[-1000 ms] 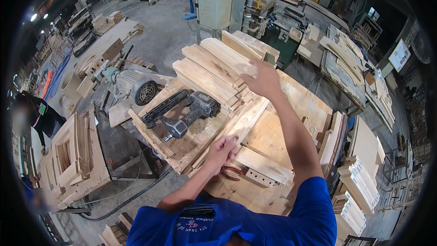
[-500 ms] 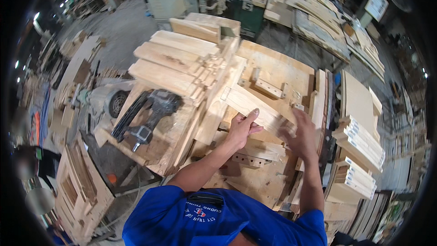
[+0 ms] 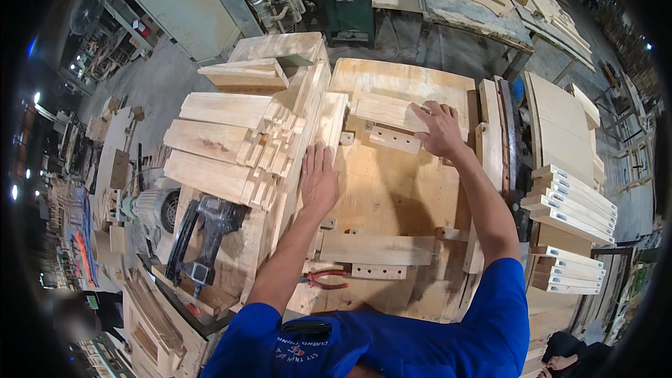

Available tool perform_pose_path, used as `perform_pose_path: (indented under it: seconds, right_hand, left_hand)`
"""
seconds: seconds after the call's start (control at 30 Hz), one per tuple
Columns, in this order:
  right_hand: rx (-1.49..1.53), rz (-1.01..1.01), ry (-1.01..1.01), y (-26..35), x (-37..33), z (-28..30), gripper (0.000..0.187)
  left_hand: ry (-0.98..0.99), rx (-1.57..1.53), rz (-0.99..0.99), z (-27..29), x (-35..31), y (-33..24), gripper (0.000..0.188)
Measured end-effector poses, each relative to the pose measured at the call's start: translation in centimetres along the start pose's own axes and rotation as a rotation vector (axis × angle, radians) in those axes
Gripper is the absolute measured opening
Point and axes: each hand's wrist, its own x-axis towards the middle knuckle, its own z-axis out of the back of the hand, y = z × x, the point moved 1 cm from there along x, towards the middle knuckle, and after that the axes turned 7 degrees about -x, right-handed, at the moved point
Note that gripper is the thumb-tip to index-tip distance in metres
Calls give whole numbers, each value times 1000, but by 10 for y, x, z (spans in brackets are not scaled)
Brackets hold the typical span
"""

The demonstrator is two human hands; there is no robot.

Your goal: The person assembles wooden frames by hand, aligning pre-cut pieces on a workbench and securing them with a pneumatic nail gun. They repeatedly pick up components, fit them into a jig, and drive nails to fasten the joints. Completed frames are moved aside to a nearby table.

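My left hand [image 3: 320, 180] lies with fingers stretched out on a long pale wooden rail [image 3: 330, 124] at the left side of the plywood jig board [image 3: 402, 192]. At the far end of the jig, my right hand [image 3: 442, 131] grips the right end of a pale wooden slat [image 3: 386, 110], its fingers curled over it. Just nearer than that slat is a block with holes [image 3: 394, 138]. Another wooden slat [image 3: 378, 249] lies across the near part, with a second holed block [image 3: 379, 271] and red-handled pliers [image 3: 327, 279] beside it.
To the left, stacked wooden slats [image 3: 204, 142] and a black nail gun [image 3: 208, 234] rest on a bench. Stacked pieces with slotted ends [image 3: 570, 203] stand at the right. A green machine [image 3: 343, 3] and a worktable [image 3: 476, 24] are beyond.
The slat has gone from between my hands to the jig's far end. My left hand has moved left onto the rail; my right hand has reached farther away. The view has shifted.
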Motion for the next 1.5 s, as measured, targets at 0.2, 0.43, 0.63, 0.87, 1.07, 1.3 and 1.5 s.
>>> perform_pose_path:
  seconds: [0.2, 0.43, 0.63, 0.87, 1.07, 1.3, 1.5]
  right_hand:
    - [28, 24, 58, -11, 27, -38, 68]
    - [112, 61, 25, -12, 24, -47, 61]
    - [114, 56, 6, -17, 31, -48, 60]
    - [180, -1, 48, -13, 25, -59, 58]
    - [208, 33, -19, -13, 21, -70, 54]
    - [189, 131, -119, -7, 17, -74, 43]
    - [136, 148, -215, -3, 15, -75, 40]
  left_hand:
    - [38, -12, -3, -11, 0, 8, 63]
    - [41, 10, 0, -13, -1, 10, 61]
    - [35, 9, -16, -11, 2, 10, 61]
    - [14, 17, -20, -12, 2, 8, 56]
    - [22, -1, -20, -11, 6, 6, 55]
    - [21, -4, 3, -13, 0, 8, 57]
    - [31, 33, 22, -15, 0, 10, 61]
